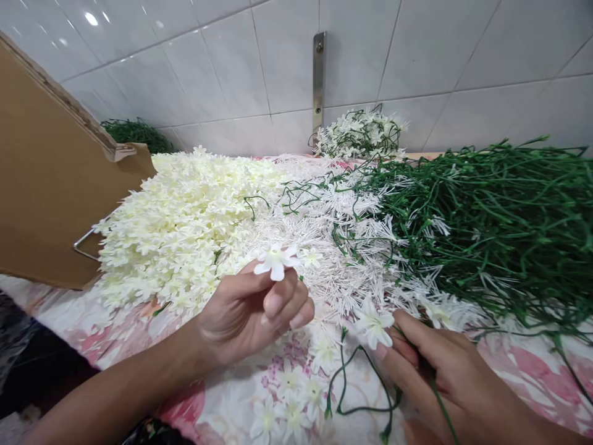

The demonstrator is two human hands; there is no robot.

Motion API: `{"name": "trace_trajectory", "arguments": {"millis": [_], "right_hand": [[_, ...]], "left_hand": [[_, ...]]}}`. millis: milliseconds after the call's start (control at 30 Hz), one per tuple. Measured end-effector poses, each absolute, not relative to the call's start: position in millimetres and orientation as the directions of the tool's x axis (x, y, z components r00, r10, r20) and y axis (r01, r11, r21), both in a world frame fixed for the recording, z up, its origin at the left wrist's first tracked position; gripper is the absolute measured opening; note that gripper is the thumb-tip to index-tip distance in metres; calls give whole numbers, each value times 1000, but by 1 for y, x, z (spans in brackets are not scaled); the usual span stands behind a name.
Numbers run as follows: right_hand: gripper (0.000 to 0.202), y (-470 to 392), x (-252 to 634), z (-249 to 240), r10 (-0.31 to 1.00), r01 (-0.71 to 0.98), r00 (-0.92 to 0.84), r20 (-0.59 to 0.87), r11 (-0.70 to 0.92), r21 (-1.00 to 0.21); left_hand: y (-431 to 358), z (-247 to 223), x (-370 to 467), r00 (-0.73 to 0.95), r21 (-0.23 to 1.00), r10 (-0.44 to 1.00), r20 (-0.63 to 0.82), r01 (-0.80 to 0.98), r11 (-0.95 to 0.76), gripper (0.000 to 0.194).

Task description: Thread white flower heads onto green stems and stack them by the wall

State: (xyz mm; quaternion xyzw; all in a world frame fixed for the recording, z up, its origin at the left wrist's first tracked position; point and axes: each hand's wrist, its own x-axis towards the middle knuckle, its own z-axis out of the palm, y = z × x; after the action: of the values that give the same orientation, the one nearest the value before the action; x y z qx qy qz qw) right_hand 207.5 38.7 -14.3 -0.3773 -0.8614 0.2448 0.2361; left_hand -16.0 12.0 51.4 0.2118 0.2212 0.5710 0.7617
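Note:
My left hand point(259, 309) pinches a white artificial flower head point(277, 262), its petals facing up above the curled fingers. Lower right, my right hand point(430, 364) is closed on a green plastic stem point(442, 408), with a white flower point(374, 324) at the fingertips. More green stem point(365, 408) dangles in loops left of the right hand. The hands are apart. Several loose white flowers point(290, 408) lie on the cloth between and below them. Behind the hands spreads a heap of thin white stamen-like pieces point(324, 247).
A big mound of cream-white flower heads point(176, 228) lies left, beside a cardboard box point(55, 173). Green stems point(509, 222) are piled on the right. A bundle of finished-looking flowers point(361, 135) rests against the tiled wall point(361, 55). The table wears a floral cloth point(532, 377).

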Motion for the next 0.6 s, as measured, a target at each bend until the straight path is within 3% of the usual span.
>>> {"name": "trace_trajectory", "arguments": {"millis": [600], "right_hand": [[30,37,206,-12,782,549,-592,196,569,-612]], "left_hand": [[19,43,-14,84,659,973,-213,-723,207,23]]}}
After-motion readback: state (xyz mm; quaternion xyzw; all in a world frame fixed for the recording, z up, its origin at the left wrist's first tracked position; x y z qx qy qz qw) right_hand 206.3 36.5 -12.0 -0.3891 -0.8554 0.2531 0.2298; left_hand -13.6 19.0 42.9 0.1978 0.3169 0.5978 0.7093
